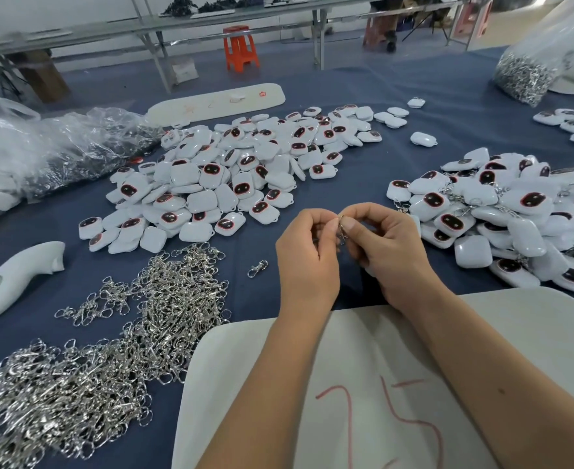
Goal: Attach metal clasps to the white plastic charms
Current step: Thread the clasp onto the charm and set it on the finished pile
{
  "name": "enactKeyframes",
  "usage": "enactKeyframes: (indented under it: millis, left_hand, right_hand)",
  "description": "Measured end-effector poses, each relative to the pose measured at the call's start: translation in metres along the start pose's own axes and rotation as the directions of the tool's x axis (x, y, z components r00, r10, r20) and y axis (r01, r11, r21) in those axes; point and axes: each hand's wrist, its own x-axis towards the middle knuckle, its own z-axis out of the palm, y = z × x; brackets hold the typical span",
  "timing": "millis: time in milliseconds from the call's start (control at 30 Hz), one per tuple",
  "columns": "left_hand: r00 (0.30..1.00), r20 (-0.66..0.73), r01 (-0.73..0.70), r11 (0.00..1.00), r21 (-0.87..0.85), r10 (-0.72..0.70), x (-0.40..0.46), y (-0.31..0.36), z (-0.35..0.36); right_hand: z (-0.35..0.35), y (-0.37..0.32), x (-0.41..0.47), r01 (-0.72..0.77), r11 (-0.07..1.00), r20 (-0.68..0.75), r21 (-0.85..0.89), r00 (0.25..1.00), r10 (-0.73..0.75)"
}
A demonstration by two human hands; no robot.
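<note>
Charms (211, 184), white with a dark red-rimmed patch, lie in a broad heap on the blue table (346, 93) ahead of us, and a second heap of charms (502, 211) with chains among them sits to our right. Between our hands we hold one small metal clasp (341, 225) just above the cloth: our left hand (307, 255) has its fingers curled and pinches the clasp's left side, while our right hand (385, 245) pinches it from the right with thumb and forefinger. Whether a charm is in either palm we cannot tell. A single loose clasp (257, 268) rests on the table just left of our left hand, and a large pile of clasps (109, 340) spreads across the near left. Our forearms rest on a pale board (532, 319) marked with red lines. A white handle-shaped piece (11, 282) lies at the far left, near crumpled plastic bags (42, 147).
</note>
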Motion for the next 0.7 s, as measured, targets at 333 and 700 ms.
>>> enactKeyframes:
  millis: [333,700]
  left_hand:
    - [0.998,0.049,-0.033,0.995,0.09,0.029,0.006,-0.008,-0.007]
    - [0.997,0.061,-0.067,0.955,0.289,0.051,0.016,-0.022,-0.034]
  right_hand:
    - [0.003,0.002,-0.001,0.088,0.988,-0.016,-0.127,0.996,-0.091]
    - [0.008,0.003,-0.003,0.059,0.776,0.06,-0.628,0.998,-0.027]
